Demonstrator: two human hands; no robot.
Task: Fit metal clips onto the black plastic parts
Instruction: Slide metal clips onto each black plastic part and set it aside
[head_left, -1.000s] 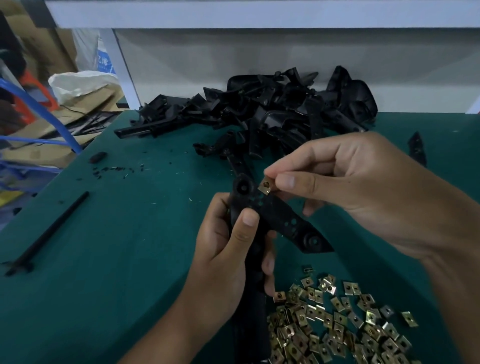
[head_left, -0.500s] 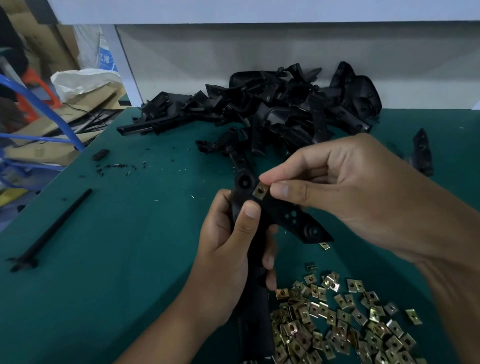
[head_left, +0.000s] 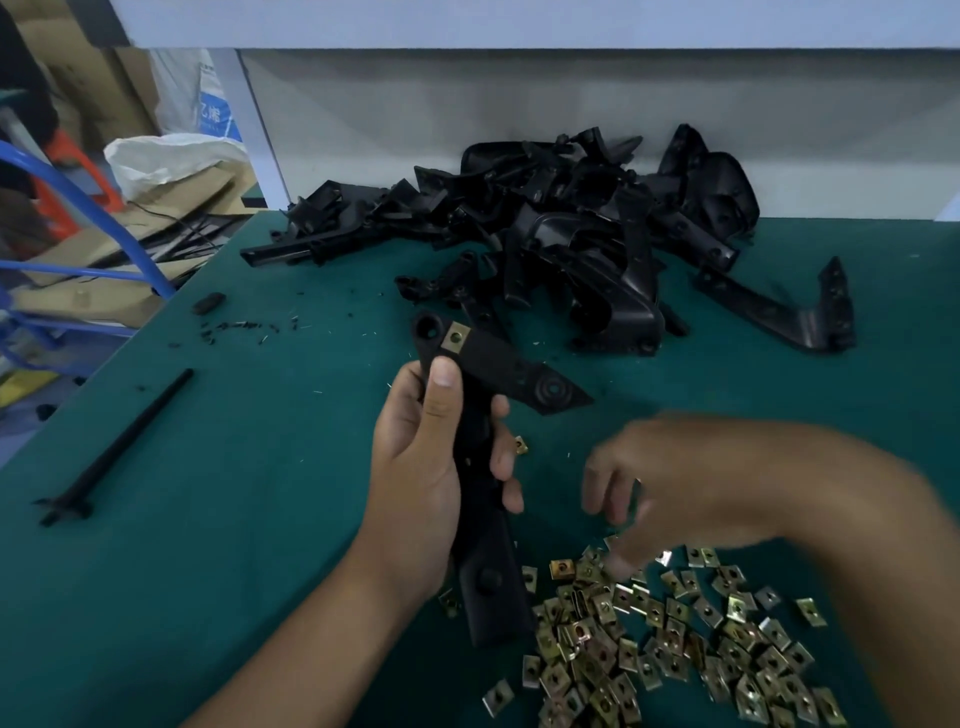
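Observation:
My left hand (head_left: 431, 467) grips a long black plastic part (head_left: 483, 519) upright over the green table, thumb pressed on its front. A brass metal clip (head_left: 456, 338) sits on the part's upper end beside a round hole. My right hand (head_left: 691, 488) is blurred with motion, low over the heap of loose metal clips (head_left: 675, 639) at the front right. Its fingers point down at the heap; whether they hold a clip cannot be made out.
A pile of black plastic parts (head_left: 571, 228) lies at the back of the green table (head_left: 208, 519). One angled black part (head_left: 779, 312) lies apart at the right. A thin black rod (head_left: 119, 447) lies near the left edge, with plastic crumbs behind it. A single clip (head_left: 521, 445) lies by my left fingers.
My right hand has let go of the clip, which now sits on the part, and dropped down to the clip heap. The left hand raised the part slightly.

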